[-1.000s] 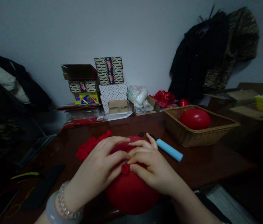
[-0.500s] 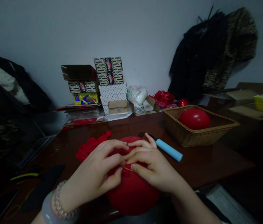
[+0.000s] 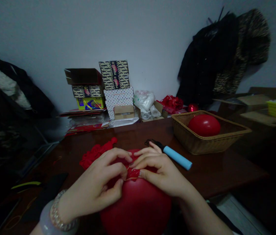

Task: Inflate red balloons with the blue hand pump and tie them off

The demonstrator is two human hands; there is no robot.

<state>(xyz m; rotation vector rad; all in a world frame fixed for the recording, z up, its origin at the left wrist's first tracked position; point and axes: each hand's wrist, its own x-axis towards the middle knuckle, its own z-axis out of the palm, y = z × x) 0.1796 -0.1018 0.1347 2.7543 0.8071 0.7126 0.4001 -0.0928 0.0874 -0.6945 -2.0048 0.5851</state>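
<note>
A large red balloon (image 3: 138, 205) is under both hands at the table's near edge. My left hand (image 3: 103, 179), with a bead bracelet and a pale bangle at the wrist, pinches a thin yellowish band (image 3: 128, 179) between thumb and fingers. The band runs around a gathered red piece (image 3: 133, 173) on top of the balloon. My right hand (image 3: 158, 166) holds that gathered piece between thumb and fingers, its little finger raised. Behind my left hand lies a pile of red balloons (image 3: 93, 156).
A light blue cylinder (image 3: 177, 157) with a black end lies right of centre. Behind it, a wicker basket (image 3: 201, 145) holds a red balloon (image 3: 204, 125). Boxes (image 3: 119, 98) stand by the wall. A black flat item (image 3: 46, 195) and yellow-handled tool (image 3: 26, 185) are at left.
My left hand has moved slightly left, away from my right fingers, stretching the band. The gathered red piece shows more, and the held balloon appears lower and larger.
</note>
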